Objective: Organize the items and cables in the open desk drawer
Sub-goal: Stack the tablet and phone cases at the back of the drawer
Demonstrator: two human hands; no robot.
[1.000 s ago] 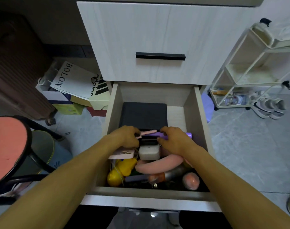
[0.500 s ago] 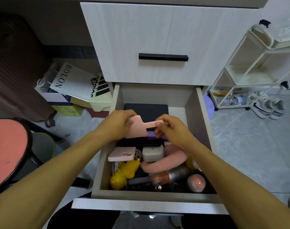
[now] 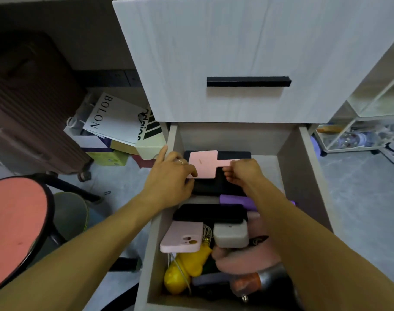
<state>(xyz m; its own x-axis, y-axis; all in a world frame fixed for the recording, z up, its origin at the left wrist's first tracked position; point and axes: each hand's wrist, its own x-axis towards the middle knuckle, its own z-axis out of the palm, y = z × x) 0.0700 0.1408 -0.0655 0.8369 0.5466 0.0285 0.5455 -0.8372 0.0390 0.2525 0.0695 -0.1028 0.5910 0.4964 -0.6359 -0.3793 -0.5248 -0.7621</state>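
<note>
Head view, drawer (image 3: pixel 291 153): pulled open under the closed upper drawer front (image 3: pixel 236 52) with black handle (image 3: pixel 248 81); full of small things.
Pink flat piece (image 3: pixel 204 163): held over the back part of the drawer, above the black flat box (image 3: pixel 216 184); cannot tell if touching the box.
Left hand (image 3: pixel 169 178): over the left wall of the drawer, fingers curled, pinching the left lower edge of the pink flat piece; ring on one finger.
Right hand (image 3: pixel 243 171): fingers curled, pinching the right side of the pink flat piece.
Purple case (image 3: pixel 236 199): just in front of the black box, partly hidden under the right forearm.
Black case (image 3: pixel 210 213): lying across the middle of the drawer.
Pink phone case (image 3: pixel 182 240): at the left side, camera cutout facing up, resting partly on the yellow toy (image 3: pixel 187 268).
Grey-white charger block (image 3: pixel 230 235): just right of the pink phone case, thin cable (image 3: pixel 206 232) between them.
Pink soft roll (image 3: pixel 247 259): in front of the charger block.
Bottle with orange part (image 3: pixel 256 281): near the front wall, lying down.
Head view, around: pink round stool (image 3: pixel 14 227) at left, dark suitcase (image 3: pixel 28 104) behind, white bag (image 3: pixel 111 117) with "BOLON", white shelf cart (image 3: pixel 371 122) at right.
</note>
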